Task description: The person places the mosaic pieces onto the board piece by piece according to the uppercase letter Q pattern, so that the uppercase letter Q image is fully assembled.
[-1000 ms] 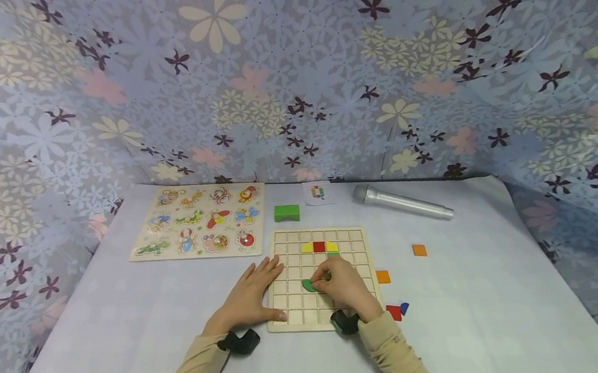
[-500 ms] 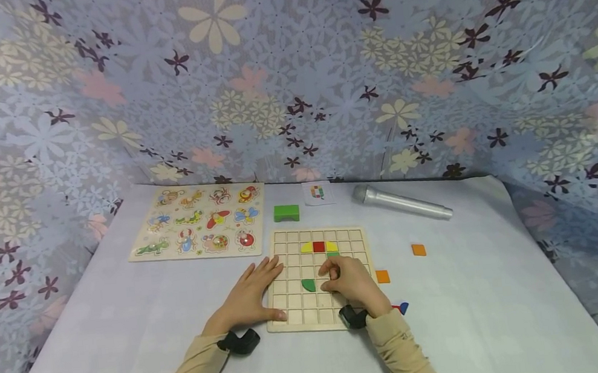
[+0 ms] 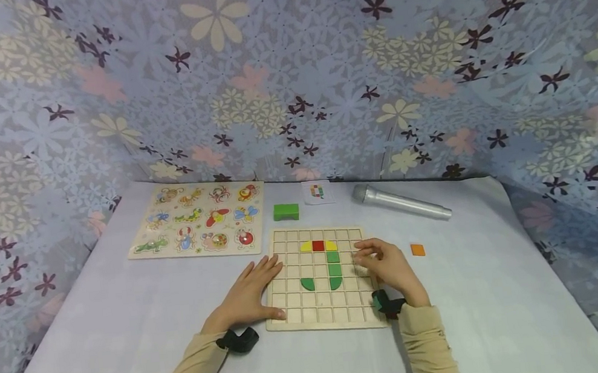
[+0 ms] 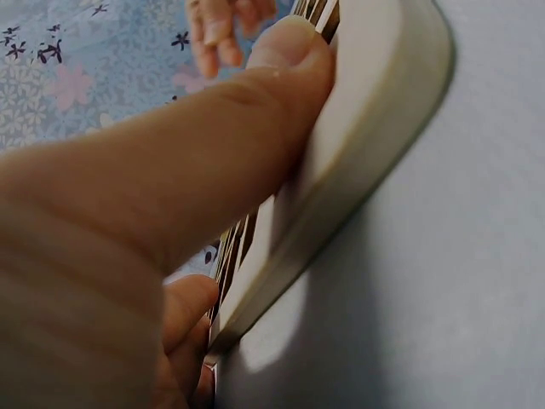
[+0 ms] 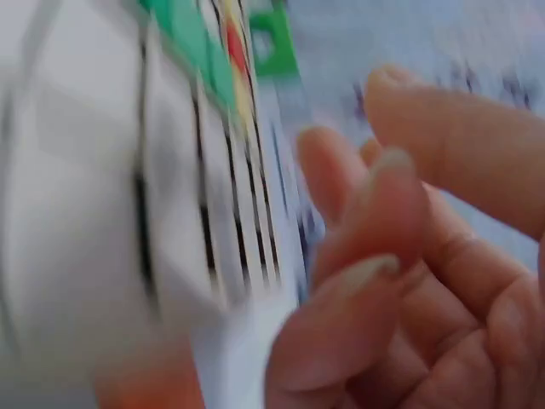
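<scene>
The right hand (image 3: 389,265) is poised over the right edge of a wooden grid board (image 3: 325,315), its fingers loosely bent, nothing seen between thumb and fingertips. To its right, just past the knuckles and off the board, an orange tile (image 3: 417,250) is laid on the cloth; being square, no long axis is shown. The tile is more nearly reached by the right hand, the left hand (image 3: 250,292) being separated from it by the board, whose left side is steadied under outspread fingers and thumb. In the right wrist view, an orange patch (image 5: 153,375) is too blurred to be identified.

On the grid, 1 red square (image 3: 318,246) is flanked by 2 yellow pieces (image 3: 331,245); 4 green pieces (image 3: 334,269) are set below, 3 in 1 column. Beyond, a green block (image 3: 286,212), picture card (image 3: 317,192), insect puzzle (image 3: 199,221) and silver microphone (image 3: 405,203) are ranged across the pale cloth (image 3: 482,313), backed by flowered fabric (image 3: 289,90).
</scene>
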`<control>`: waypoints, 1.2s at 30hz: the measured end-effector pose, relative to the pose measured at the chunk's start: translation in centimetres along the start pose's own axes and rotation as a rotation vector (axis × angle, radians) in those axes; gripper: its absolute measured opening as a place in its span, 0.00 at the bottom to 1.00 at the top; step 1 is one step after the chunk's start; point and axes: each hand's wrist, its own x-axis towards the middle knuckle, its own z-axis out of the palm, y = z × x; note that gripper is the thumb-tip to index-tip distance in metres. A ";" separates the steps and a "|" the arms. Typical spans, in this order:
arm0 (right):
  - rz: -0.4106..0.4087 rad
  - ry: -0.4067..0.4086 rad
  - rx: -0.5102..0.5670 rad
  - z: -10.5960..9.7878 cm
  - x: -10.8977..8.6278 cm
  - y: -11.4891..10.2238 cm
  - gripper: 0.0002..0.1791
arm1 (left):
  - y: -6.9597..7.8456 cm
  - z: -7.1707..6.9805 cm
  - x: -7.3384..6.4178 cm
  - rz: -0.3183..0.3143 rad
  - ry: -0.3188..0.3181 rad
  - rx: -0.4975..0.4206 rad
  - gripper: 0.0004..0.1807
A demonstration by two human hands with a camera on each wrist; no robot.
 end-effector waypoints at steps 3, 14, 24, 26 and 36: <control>0.059 0.065 -0.025 -2.6 -0.7 1.9 0.23 | 0.0 0.0 0.0 0.002 -0.001 0.005 0.57; 0.259 0.370 0.001 -5.7 -1.5 6.3 0.30 | -0.1 0.0 -0.1 -0.003 0.002 0.005 0.57; 0.217 0.596 -0.124 -5.1 -1.9 6.6 0.27 | 0.1 0.1 0.0 0.007 0.002 0.003 0.57; 0.214 0.602 -0.136 -5.1 -2.0 6.6 0.26 | 0.1 0.1 0.0 0.004 -0.001 0.003 0.57; 0.164 0.535 -0.214 -5.0 -1.6 6.5 0.22 | 0.1 0.1 0.0 0.002 0.000 -0.004 0.57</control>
